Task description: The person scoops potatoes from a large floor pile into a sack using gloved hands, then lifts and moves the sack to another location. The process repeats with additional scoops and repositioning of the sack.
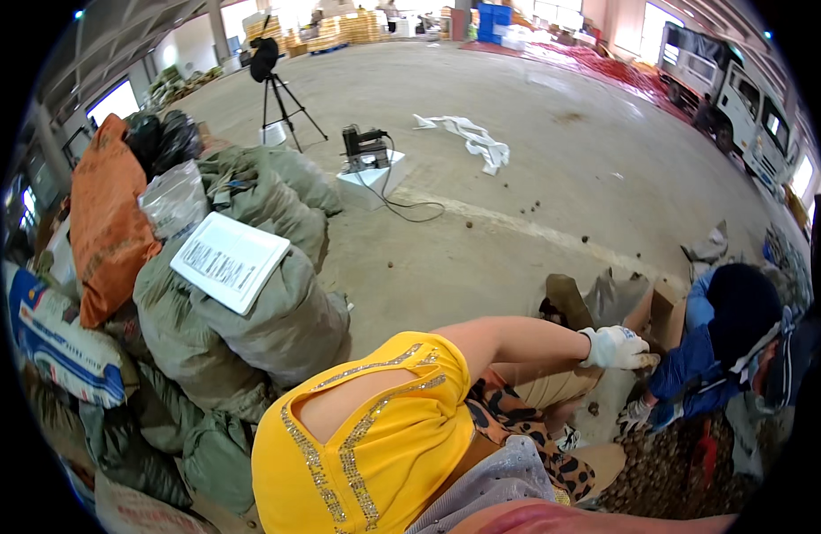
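My left hand (pixel 620 348), in a white work glove with stained fingertips, reaches out beside an open cardboard box (pixel 666 314). Its fingers look curled, but whether they hold anything cannot be made out. Below it spreads a pile of small round brown nut-like pieces (pixel 650 467), with a red plastic scoop (pixel 704 454) lying on them. Only my right forearm (pixel 584 522) shows along the bottom rim; the right hand is out of view. Opposite me, a co-worker in blue bends over, and that person's gloved hand (pixel 634 415) touches the pile's near edge.
Stuffed green woven sacks (pixel 270 320) crowd the left, one bearing a white printed board (pixel 230 260). An orange sack (pixel 110 220) leans behind. Ahead are a portable bag-sewing machine (pixel 365 150) on a white block, its cord, a tripod (pixel 280 100) and white cloth (pixel 474 137). A truck (pixel 744 113) stands far right.
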The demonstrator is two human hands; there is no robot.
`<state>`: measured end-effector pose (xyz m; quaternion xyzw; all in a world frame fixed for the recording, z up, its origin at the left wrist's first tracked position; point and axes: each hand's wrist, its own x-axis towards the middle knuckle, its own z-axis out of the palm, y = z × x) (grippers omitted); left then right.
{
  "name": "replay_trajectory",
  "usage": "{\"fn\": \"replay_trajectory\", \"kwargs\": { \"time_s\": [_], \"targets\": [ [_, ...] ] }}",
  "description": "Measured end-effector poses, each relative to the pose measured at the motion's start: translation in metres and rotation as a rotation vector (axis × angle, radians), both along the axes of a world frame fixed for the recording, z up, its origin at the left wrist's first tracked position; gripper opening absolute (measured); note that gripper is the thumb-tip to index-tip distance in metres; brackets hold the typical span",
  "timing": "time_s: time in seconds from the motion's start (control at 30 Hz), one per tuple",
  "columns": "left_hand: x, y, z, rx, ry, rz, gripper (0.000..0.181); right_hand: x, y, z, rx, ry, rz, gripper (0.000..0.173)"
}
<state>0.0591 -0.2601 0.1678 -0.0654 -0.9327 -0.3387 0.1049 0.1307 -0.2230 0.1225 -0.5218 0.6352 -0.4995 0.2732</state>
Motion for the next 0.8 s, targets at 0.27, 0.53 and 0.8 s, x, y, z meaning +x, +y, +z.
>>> {"fn": "replay_trajectory", "kwargs": {
  "time_s": [0.27, 0.53, 0.8],
  "targets": [
    [0.007, 0.022, 0.019, 0.06, -0.047, -0.134, 0.052, -0.039, 0.066, -0.07, 0.193, -0.076, -0.304, 0.067],
    [0.021, 0.027, 0.026, -0.225, -0.084, -0.36, 0.05, -0.036, 0.173, -0.172, 0.436, -0.199, -0.752, 0.068],
    [-0.046, -0.011, 0.039, -0.39, 0.089, -0.538, 0.037, 0.068, 0.315, -0.253, 0.609, -0.451, -1.5, 0.069]
  ]
}}
